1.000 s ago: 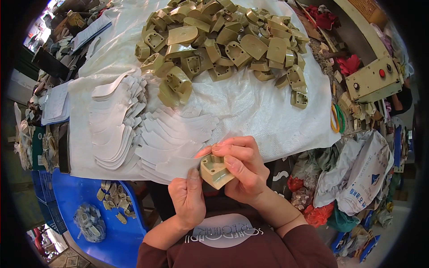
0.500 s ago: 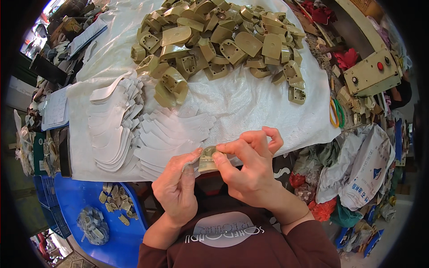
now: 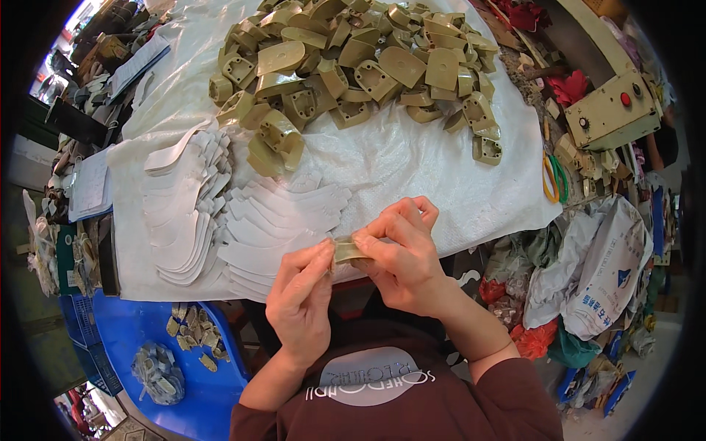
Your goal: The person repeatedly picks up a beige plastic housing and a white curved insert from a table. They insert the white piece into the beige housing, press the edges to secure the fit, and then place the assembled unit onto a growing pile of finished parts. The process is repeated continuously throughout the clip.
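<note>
An olive plastic shoe heel is pinched between my hands just in front of the table's near edge. My left hand has thumb and fingers pressed together at its left end. My right hand grips the right end, thumb and index finger closed on it. A thin pale piece seems to lie along the heel, though my fingers cover most of it. Beyond my hands are overlapping rows of curved white cut pieces. A large heap of similar olive heels fills the far part of the table.
A white plastic sheet covers the table. At the lower left, a blue chair-like tray holds small parts and a bagged bundle. A beige control box stands at the right, above white sacks. Clipboards lie left.
The heel has been turned in my fingers, so its holed face no longer shows and its curved side does. My left hand has moved slightly right; my right hand has shifted slightly left.
</note>
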A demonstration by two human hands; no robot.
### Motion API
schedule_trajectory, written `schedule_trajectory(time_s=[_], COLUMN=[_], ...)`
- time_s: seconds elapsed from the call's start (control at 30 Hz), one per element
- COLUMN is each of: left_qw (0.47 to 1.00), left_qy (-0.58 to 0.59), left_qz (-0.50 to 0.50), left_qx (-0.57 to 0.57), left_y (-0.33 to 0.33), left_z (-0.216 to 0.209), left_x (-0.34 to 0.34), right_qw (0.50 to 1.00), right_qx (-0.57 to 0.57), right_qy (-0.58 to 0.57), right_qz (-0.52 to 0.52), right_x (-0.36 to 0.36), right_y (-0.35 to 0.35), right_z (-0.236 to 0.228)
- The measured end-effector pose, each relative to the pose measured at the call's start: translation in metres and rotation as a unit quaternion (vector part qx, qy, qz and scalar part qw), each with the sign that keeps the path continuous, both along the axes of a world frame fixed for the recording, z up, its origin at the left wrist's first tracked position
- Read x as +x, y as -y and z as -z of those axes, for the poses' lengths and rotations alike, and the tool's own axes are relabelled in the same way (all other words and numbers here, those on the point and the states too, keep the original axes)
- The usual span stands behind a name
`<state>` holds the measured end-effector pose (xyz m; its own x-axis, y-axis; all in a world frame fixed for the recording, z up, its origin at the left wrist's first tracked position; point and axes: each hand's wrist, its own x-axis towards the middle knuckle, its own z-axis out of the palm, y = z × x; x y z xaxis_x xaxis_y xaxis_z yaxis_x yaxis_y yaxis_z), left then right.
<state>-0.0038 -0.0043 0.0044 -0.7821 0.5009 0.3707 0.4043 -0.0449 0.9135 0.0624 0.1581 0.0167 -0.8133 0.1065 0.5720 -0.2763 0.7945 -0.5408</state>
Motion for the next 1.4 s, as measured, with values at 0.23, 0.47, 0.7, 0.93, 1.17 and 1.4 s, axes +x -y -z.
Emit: schedule_trajectory(time_s=[0.23, 0.47, 0.7, 0.93, 1.17, 1.4], left_qw=[0.983, 0.976, 0.968, 0.976, 0.961, 0.908], left_qy=[-0.183, -0.214, -0.246, -0.206, -0.252, -0.406], left_qz=[0.003, 0.004, -0.054, 0.0, 0.102, 0.037], left_qx=[0.026, 0.027, 0.011, 0.075, 0.044, -0.098], left_y=[-0.008, -0.003, 0.01, 0.013, 0.006, -0.004], left_z=[0.001, 0.005, 0.005, -0.005, -0.003, -0.005], left_x=[-0.009, -0.004, -0.019, -0.012, -0.006, 0.003], right_qw=[0.981, 0.988, 0.995, 0.791, 0.734, 0.702], right_qx=[-0.142, -0.065, -0.072, -0.588, -0.672, -0.703], right_qy=[0.045, 0.062, -0.006, 0.164, 0.062, 0.097], right_qz=[-0.124, -0.129, -0.075, -0.042, -0.079, -0.06], right_x=[0.005, 0.01, 0.011, 0.034, 0.038, 0.043], right_y=[-0.002, 0.005, 0.008, 0.024, 0.03, 0.033], right_z=[0.0, -0.008, -0.02, 0.019, 0.013, 0.004])
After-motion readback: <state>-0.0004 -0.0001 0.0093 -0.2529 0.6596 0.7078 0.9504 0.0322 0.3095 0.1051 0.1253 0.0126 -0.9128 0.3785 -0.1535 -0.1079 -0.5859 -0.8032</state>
